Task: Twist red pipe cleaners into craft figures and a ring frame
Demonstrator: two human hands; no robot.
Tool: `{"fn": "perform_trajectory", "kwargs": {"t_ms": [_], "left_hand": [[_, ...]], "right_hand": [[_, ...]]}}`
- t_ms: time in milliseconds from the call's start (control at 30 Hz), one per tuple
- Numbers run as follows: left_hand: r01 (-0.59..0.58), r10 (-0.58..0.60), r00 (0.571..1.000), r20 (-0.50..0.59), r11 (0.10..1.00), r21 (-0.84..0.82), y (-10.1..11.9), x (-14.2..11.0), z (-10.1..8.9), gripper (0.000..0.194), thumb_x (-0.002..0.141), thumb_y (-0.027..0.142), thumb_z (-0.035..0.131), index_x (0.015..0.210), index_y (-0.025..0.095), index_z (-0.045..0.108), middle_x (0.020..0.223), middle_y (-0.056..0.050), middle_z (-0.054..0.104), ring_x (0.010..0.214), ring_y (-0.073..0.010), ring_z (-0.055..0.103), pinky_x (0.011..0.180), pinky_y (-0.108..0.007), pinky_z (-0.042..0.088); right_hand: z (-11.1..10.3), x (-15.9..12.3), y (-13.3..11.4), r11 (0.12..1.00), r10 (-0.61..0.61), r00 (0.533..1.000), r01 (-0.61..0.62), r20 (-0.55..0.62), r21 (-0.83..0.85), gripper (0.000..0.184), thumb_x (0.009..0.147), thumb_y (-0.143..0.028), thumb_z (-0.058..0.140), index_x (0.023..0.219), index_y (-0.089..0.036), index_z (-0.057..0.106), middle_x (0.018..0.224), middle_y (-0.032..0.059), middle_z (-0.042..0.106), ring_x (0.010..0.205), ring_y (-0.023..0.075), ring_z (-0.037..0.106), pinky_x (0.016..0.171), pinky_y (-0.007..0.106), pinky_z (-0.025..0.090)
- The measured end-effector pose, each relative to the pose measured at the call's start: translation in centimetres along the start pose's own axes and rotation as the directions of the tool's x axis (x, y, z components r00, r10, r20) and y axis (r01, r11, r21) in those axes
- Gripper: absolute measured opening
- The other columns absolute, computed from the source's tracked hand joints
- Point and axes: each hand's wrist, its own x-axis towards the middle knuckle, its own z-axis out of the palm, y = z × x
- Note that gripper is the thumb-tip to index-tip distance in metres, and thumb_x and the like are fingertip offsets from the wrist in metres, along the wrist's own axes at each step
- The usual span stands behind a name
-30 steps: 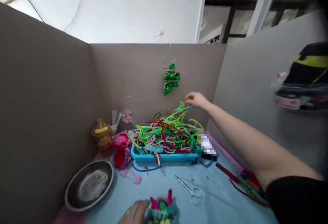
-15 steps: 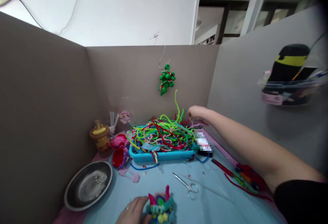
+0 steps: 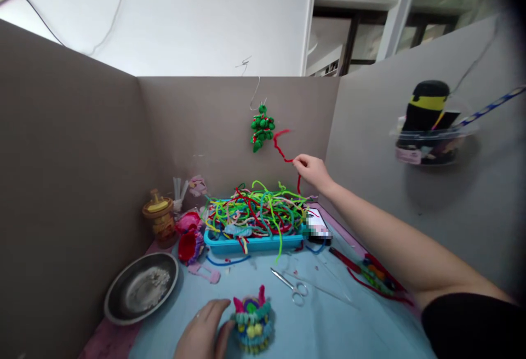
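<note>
Right hand [image 3: 310,171]: you have thumb and fingertips closed in a pinch on a red fuzzy strand [image 3: 280,149], raised above the far right of the surface [image 3: 349,320]. One kinked length runs up and left, its tip blurred; a short end hangs below your grip. That lower end sits close over the heap in the blue tray [image 3: 255,245] at the far edge; cannot tell whether it touches. If it hooks a neighbour, a sharp pull could drag loose strands out. A lime strand [image 3: 280,238] already droops over the tray's front rim and would snag easily.

Upper bend shows right beside the hanging green ornament [image 3: 263,124]; depth unclear. A wide swing might catch it.

Left hand [image 3: 205,329]: loosely curved, thumb and fingers apart, at the left side of the small beaded-looking figure [image 3: 252,329], near the middle of the near edge. Figure stands upright. Your hold looks light, so a nudge while you look up could tip it.

Scissors [image 3: 290,285] lie between figure and tray, points toward the tray; a low, trailing strand could catch on them.
</note>
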Motion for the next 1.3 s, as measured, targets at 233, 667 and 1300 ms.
{"fn": "perform_trajectory", "kwargs": {"t_ms": [233, 667, 1300], "left_hand": [[0.157, -0.194, 0.979, -0.069, 0.921, -0.356, 3.2, 1.0, -1.6, 0.027, 0.077, 0.041, 0.056, 0.086, 0.019, 0.068, 0.078, -0.006, 0.064, 0.065, -0.0166, 0.058, 0.059, -0.026, 0.047], [0.143, -0.271, 0.963, -0.009, 0.535, -0.833, 4.6, 0.3, 0.8, 0.037, 0.075, 0.046, 0.059, 0.088, 0.011, 0.064, 0.057, 0.003, 0.047, 0.050, -0.0068, 0.040, 0.047, -0.018, 0.032], [0.257, -0.332, 0.940, 0.075, 0.547, -0.797, 4.1, 0.9, 0.5, 0.055, 0.065, 0.043, 0.069, 0.111, 0.013, 0.061, 0.086, -0.007, 0.065, 0.067, -0.0130, 0.056, 0.059, -0.024, 0.044]], "right_hand": [[-1.2, -7.9, -8.2, 0.865, -0.028, 0.971, -0.095, 0.237, 0.493, 0.024, 0.078, -0.035, 0.049, 0.071, -0.015, 0.060, 0.056, -0.0031, 0.049, 0.052, 0.0094, 0.041, 0.050, 0.020, 0.031], [2.1, -26.0, -14.9, 0.539, 0.042, 0.723, -0.598, 0.690, 0.594, 0.019, 0.068, -0.021, 0.061, 0.085, -0.018, 0.055, 0.045, -0.0112, 0.041, 0.038, 0.0045, 0.034, 0.039, 0.016, 0.026], [2.7, -28.0, -12.3, 0.754, 0.120, 0.983, -0.180, 0.136, 0.632, 0.012, 0.080, -0.027, 0.053, 0.076, -0.020, 0.062, 0.071, 0.0023, 0.062, 0.069, 0.0167, 0.057, 0.066, 0.029, 0.045]]}}
